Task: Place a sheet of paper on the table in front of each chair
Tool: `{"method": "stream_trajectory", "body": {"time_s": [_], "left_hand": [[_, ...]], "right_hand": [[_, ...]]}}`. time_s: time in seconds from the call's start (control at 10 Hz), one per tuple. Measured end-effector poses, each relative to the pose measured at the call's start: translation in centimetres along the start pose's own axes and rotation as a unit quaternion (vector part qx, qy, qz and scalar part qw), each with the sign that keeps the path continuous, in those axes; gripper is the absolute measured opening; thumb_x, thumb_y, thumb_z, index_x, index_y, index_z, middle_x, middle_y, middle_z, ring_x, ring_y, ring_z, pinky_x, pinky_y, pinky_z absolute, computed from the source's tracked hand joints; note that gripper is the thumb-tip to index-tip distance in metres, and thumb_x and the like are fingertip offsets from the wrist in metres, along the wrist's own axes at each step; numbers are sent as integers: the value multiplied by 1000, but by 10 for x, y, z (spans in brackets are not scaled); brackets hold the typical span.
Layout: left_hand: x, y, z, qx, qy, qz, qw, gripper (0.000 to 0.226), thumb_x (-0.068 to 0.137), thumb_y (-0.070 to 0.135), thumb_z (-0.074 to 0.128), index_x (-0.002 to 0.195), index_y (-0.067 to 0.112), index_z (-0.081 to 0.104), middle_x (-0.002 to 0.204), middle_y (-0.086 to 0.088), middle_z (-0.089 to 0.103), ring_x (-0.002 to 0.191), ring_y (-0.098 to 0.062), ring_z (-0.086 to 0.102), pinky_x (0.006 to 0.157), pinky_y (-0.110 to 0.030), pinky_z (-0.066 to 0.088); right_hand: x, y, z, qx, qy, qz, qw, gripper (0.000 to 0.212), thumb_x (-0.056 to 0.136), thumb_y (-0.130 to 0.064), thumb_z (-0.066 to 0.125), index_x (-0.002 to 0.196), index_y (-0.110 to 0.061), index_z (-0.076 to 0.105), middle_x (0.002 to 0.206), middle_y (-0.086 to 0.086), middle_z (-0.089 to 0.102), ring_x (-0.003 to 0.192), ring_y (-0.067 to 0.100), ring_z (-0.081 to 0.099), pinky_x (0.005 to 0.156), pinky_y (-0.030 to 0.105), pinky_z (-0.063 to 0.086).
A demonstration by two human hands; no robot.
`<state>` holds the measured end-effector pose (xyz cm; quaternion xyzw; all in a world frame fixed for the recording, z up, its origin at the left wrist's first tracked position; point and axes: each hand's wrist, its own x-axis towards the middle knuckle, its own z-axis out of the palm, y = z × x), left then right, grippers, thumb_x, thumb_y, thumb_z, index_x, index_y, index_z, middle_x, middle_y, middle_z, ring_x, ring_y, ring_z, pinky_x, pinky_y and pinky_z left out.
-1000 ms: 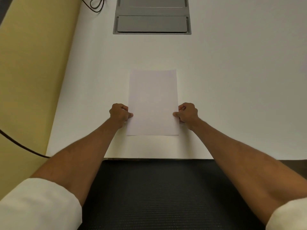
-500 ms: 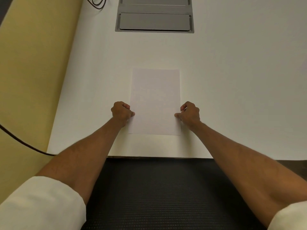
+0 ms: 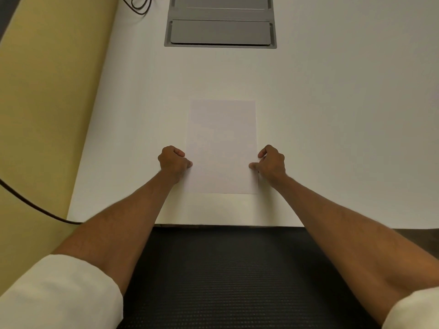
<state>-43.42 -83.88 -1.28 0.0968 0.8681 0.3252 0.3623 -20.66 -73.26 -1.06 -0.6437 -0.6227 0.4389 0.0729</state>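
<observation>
Sheet [image 3: 222, 146] laid flat on table [image 3: 332, 115]; left hand [image 3: 174, 162] and right hand [image 3: 270, 162] pinch its side edges; release comes next.

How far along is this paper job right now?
Done: one sheet lies flat on the table, squarely ahead of what looks like a black chair at the near edge. In hand: the left hand and right hand pinch its side edges. Left: letting go. No other chairs or sheets show, so the rest cannot be judged.
</observation>
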Motion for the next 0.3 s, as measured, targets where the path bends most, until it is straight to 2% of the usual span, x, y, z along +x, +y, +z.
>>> {"method": "stream_trajectory", "body": {"time_s": [0.1,0.2,0.3], "left_hand": [[1,-2,-3,5,-4,-6,1000,35,63,-7,78,71,14,50,90,-11,59,72,-25,52,50,-22,39],[-2,-1,-7,3,2,-9,1000,33,65,-3,79,79,12,53,95,-9,59,75,-24,52,53,-23,40],[-5,3,-15,10,30,26,999,35,66,-3,76,91,10,54,99,-9,58,79,-25,54,61,-29,47]], "right_hand": [[1,5,-1,2,-5,-2,1000,34,70,-6,78,91,-8,51,91,17,61,82,32,62,81,43,51],[0,5,-5,-10,2,-9,1000,35,71,-9,78,95,-3,54,91,11,58,84,30,58,82,42,49],[-6,-1,-13,-63,18,-17,998,38,80,-21,74,107,-2,55,105,12,58,99,31,57,83,40,47]]}}
